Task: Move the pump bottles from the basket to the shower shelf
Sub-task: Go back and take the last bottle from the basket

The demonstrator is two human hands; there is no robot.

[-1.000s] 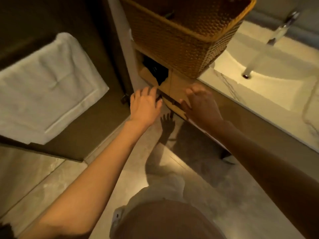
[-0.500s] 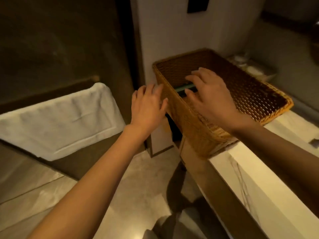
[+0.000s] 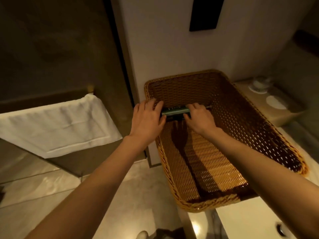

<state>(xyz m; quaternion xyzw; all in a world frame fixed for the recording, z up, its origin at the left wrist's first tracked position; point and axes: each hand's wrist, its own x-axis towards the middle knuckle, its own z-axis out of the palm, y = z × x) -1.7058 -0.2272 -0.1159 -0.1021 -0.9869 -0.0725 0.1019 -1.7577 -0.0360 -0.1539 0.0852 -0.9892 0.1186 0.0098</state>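
A dark green pump bottle point(image 3: 174, 111) lies on its side at the far left of the woven wicker basket point(image 3: 174, 178), which stands on the pale counter. My left hand point(image 3: 146, 118) reaches over the basket's left rim and curls around the bottle's left end. My right hand point(image 3: 198, 118) is inside the basket, fingers wrapped on the bottle's right end. The bottle's pump end is hidden by my right hand. A second dark bottle may lie just beneath it; I cannot tell. No shower shelf is in view.
A white towel point(image 3: 57, 125) hangs over a dark ledge at the left. A pale tray point(image 3: 269, 107) with small white dishes sits behind the basket at the right. A dark panel point(image 3: 205, 12) hangs on the wall above. The floor is pale tile point(image 3: 43, 190).
The view has lifted from the floor and cabinet to the basket top. Both hands rose and came into the basket, and they now close on the green bottle from both ends.
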